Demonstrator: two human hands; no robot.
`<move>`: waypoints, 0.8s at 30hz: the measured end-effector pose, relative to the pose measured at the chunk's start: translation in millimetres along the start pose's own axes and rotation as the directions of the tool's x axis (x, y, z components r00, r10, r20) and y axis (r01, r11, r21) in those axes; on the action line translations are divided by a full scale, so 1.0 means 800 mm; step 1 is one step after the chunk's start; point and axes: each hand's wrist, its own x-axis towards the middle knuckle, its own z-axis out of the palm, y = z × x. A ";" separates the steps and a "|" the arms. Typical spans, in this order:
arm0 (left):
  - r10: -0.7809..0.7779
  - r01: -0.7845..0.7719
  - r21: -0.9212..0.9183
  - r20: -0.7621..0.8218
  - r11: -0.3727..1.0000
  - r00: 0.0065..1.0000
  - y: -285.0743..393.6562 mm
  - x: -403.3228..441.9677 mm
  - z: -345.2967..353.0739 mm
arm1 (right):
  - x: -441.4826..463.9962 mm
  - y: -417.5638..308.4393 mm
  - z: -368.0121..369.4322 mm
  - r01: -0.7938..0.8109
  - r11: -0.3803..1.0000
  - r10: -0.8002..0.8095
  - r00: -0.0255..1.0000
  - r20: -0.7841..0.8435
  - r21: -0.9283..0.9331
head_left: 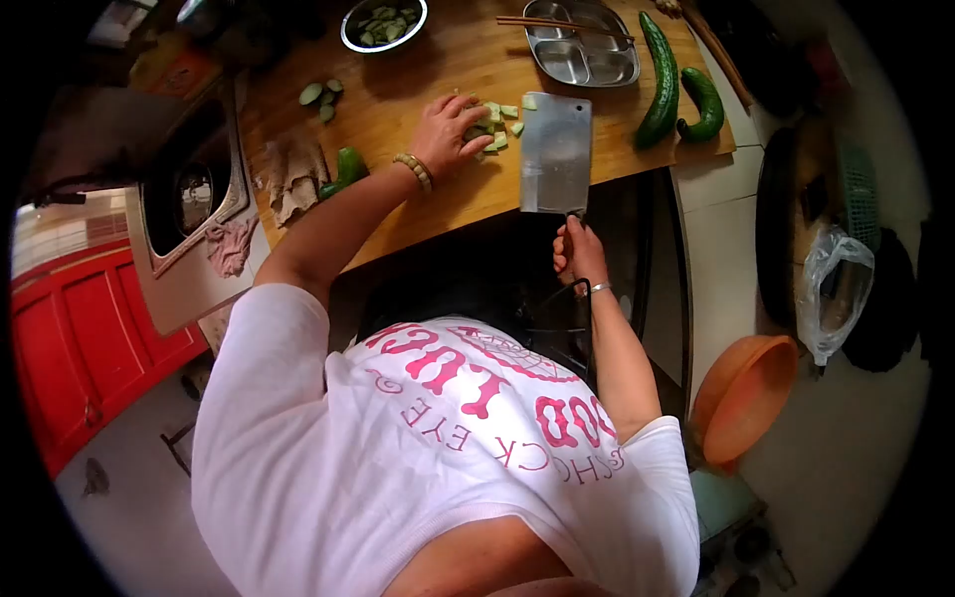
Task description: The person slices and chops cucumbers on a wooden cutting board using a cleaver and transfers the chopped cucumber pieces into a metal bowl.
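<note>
My right hand is closed around the handle of a wide metal cleaver. The blade is over the front edge of the wooden worktop, its broad face towards me, with a bit of cucumber at its upper left corner. On the worktop, my left hand rests with fingers apart against a small heap of chopped cucumber pieces. Some pieces are hidden under the fingers. A cucumber end lies left of that forearm, and a few cucumber slices lie further back.
A metal bowl of cut cucumber stands at the back. Chopsticks lie across a divided steel tray. Two whole cucumbers are at the right. A crumpled cloth lies left, near the sink. An orange basin stands lower right.
</note>
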 end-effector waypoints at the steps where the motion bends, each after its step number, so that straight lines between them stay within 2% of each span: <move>1: -0.003 0.003 0.004 -0.003 1.000 1.000 0.002 -0.005 0.004 | 0.002 0.001 0.006 -0.021 0.999 0.021 1.000 0.012 -0.037; 3: -0.145 0.150 0.005 -0.242 0.989 0.959 0.010 -0.017 0.012 | 0.002 0.005 0.022 -0.021 0.995 0.022 1.000 0.012 -0.101; 7: -0.213 0.215 -0.025 -0.300 0.976 0.930 0.019 -0.020 0.029 | 0.008 0.010 0.057 0.001 0.988 0.016 0.994 0.111 -0.154; 10: -0.350 0.327 -0.123 -0.348 0.937 0.870 0.023 -0.016 0.035 | 0.015 0.012 0.075 -0.040 0.977 0.070 0.988 0.139 -0.209; 15: -0.409 0.386 -0.148 -0.460 0.911 0.788 0.014 -0.019 0.042 | 0.022 0.014 0.105 -0.044 0.976 0.086 0.978 0.190 -0.213; 17: -0.434 0.405 -0.171 -0.487 0.898 0.758 0.007 -0.020 0.039 | 0.012 0.005 0.106 -0.049 0.958 0.097 0.982 0.159 -0.281; 19: -0.453 0.361 -0.274 -0.518 0.891 0.726 0.002 -0.025 0.037 | 0.000 0.001 0.095 -0.058 0.956 0.104 0.984 0.145 -0.288; 22: -0.417 0.332 -0.254 -0.506 0.908 0.755 0.004 -0.029 0.035 | -0.007 0.005 0.086 -0.076 0.970 0.107 0.987 0.123 -0.233; 24: -0.436 0.337 -0.279 -0.507 0.899 0.744 0.007 -0.028 0.034 | -0.007 0.005 0.092 -0.075 0.961 0.111 0.986 0.125 -0.265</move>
